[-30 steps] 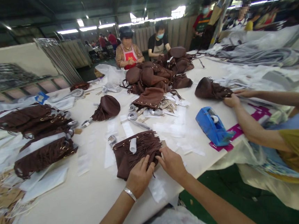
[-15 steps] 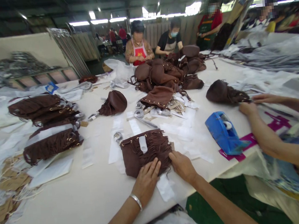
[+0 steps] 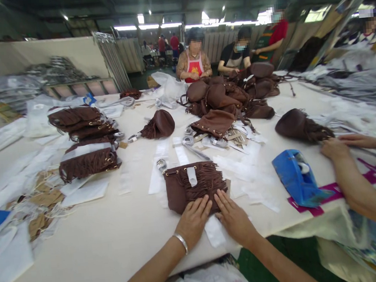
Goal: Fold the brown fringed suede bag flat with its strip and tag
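Resting unclenched, the left hand (image 3: 192, 223) and right hand (image 3: 237, 220) touch a fringed brown bag (image 3: 201, 190), which extends ahead of them. A blue tape dispenser (image 3: 292, 180) sits to the right hand's right.

The single view comes from the person's own head, facing forward and tilted down over the white worktable (image 3: 140, 233). It sits above the near edge, so the person's forearms (image 3: 149, 269) enter from below and the left hand (image 3: 195, 221), right hand (image 3: 236, 220) and fringed brown drawstring bag (image 3: 182, 192) are close, near the middle. The wide frame reaches the stacked fringed bags (image 3: 89, 160) on the left and the blue tape dispenser (image 3: 291, 173) on the right. The tilt is shallow enough to include aproned co-workers (image 3: 195, 63) across the table and, far off, strip lights (image 3: 149, 26).
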A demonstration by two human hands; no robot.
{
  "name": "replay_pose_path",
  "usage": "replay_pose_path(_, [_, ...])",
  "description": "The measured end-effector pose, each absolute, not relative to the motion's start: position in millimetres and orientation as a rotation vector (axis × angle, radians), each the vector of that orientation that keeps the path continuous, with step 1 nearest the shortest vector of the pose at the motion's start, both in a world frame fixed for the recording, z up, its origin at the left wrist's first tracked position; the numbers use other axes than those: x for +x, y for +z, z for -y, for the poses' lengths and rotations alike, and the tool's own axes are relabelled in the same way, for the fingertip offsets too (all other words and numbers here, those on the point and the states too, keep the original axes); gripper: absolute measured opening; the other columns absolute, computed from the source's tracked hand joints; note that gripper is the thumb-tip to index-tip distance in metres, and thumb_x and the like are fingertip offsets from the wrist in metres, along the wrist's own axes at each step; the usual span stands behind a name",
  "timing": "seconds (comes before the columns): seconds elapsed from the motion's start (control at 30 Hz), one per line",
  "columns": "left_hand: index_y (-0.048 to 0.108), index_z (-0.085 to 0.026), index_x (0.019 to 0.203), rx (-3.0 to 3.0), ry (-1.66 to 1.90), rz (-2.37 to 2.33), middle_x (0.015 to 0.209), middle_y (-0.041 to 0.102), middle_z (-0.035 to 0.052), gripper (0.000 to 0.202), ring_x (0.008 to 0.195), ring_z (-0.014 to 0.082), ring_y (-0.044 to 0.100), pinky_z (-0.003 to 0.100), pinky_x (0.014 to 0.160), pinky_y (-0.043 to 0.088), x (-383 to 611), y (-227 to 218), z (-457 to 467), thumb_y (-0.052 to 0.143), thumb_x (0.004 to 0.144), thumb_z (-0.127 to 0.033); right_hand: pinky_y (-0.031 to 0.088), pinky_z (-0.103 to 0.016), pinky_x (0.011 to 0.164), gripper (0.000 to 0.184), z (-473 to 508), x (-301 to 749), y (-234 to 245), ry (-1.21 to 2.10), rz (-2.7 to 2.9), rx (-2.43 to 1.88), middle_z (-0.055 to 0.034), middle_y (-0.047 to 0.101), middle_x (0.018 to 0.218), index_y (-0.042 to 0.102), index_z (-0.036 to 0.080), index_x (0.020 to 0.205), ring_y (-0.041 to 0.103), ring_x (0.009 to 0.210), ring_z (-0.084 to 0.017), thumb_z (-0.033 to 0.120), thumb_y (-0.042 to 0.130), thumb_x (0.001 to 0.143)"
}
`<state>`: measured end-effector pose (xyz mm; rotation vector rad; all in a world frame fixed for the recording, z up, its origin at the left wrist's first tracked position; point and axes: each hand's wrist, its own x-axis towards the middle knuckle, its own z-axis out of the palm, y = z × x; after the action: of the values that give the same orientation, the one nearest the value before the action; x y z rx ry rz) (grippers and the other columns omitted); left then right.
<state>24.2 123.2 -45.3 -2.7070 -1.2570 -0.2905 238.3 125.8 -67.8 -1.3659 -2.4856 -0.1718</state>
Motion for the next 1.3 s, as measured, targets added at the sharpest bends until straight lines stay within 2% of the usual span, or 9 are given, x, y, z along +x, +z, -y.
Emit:
replay_pose_path(0.17, [0.027,-0.021,0.149,-2.674,-0.348,1.329,0.158,0.03,0.005,0.06,0.142,0.0229,0.031,0.042,0.113,0.032,16,-35,-121,0.045,0.095,-0.041,0.039,-0.045,0.112,0.063,-127,248,-66,-0.089,2.514,-1.293,-0.0151,0.021,0.159,0.017,0.011,0.153,0.018,0.147,-0.027,0.027,0.042,0.097])
replay_pose_path(0.37, [0.04,-0.021,0.143,-2.397,-0.402,1.768,0.146,0.048,0.0127,0.061,0.134,0.0355,0.041,0.061,0.106,0.035,-43,-14,-119,0.047,0.092,-0.053,0.04,-0.047,0.111,0.065,-124,244,-57,-0.081,2.49,-1.333,-0.016,0.024,0.158,0.02,0.012,0.153,0.023,0.145,-0.028,0.032,0.045,0.096])
replay_pose_path(0.5, [0.053,-0.01,0.128,-1.905,-0.622,2.158,0.134,0.054,0.022,0.045,0.125,0.036,0.049,0.056,0.094,0.046,-53,2,-107,0.043,0.096,-0.039,0.04,-0.047,0.111,0.066,-123,242,-61,-0.104,2.476,-1.377,-0.0158,0.022,0.158,0.021,0.012,0.153,0.024,0.145,-0.029,0.032,0.046,0.096])
replay_pose_path(0.63, [0.053,-0.017,0.129,-2.448,-0.705,1.578,0.133,0.057,0.0116,0.036,0.132,0.027,0.042,0.046,0.108,0.037,-14,11,-109,0.044,0.095,-0.023,0.039,-0.046,0.111,0.067,-124,242,-66,-0.151,2.466,-1.379,-0.0143,0.023,0.158,0.02,0.012,0.153,0.025,0.145,-0.029,0.034,0.047,0.095])
replay_pose_path(0.7, [0.053,-0.02,0.13,-2.733,-0.574,1.205,0.131,0.059,0.0073,0.037,0.13,0.023,0.045,0.04,0.109,0.036,5,9,-124,0.042,0.095,-0.021,0.041,-0.045,0.111,0.068,-125,242,-68,-0.174,2.453,-1.352,-0.0135,0.025,0.158,0.02,0.013,0.153,0.026,0.144,-0.028,0.035,0.046,0.095])
replay_pose_path(0.77, [0.052,-0.018,0.131,-2.798,-0.447,1.193,0.132,0.059,0.0073,0.038,0.126,0.0214,0.048,0.037,0.107,0.037,14,3,-142,0.042,0.095,-0.024,0.042,-0.045,0.109,0.067,-126,242,-70,-0.187,2.434,-1.34,-0.013,0.026,0.157,0.02,0.014,0.153,0.028,0.144,-0.028,0.036,0.046,0.095])
replay_pose_path(0.97, [0.061,-0.011,0.12,-2.606,-0.32,1.645,0.118,0.064,0.0175,0.051,0.117,0.0318,0.051,0.053,0.104,0.036,5,-9,-176,0.041,0.092,-0.05,0.04,-0.045,0.11,0.066,-125,239,-71,-0.188,2.413,-1.392,-0.0117,0.027,0.157,0.022,0.016,0.153,0.029,0.143,-0.028,0.037,0.047,0.095])
replay_pose_path(1.13, [0.068,-0.013,0.11,-2.483,-0.309,1.866,0.131,0.056,0.0201,0.061,0.125,0.04,0.043,0.059,0.096,0.039,8,-8,-193,0.043,0.086,-0.064,0.039,-0.046,0.111,0.066,-125,238,-70,-0.163,2.4,-1.395,-0.0115,0.027,0.157,0.02,0.017,0.154,0.028,0.144,-0.028,0.035,0.046,0.095])
replay_pose_path(1.3, [0.046,-0.012,0.138,-2.277,-0.407,2.077,0.141,0.048,0.0227,0.065,0.122,0.0404,0.046,0.06,0.093,0.042,-4,-12,-205,0.044,0.09,-0.055,0.04,-0.045,0.11,0.067,-124,239,-70,-0.171,2.41,-1.413,-0.0114,0.026,0.158,0.02,0.016,0.154,0.027,0.144,-0.028,0.035,0.047,0.095])
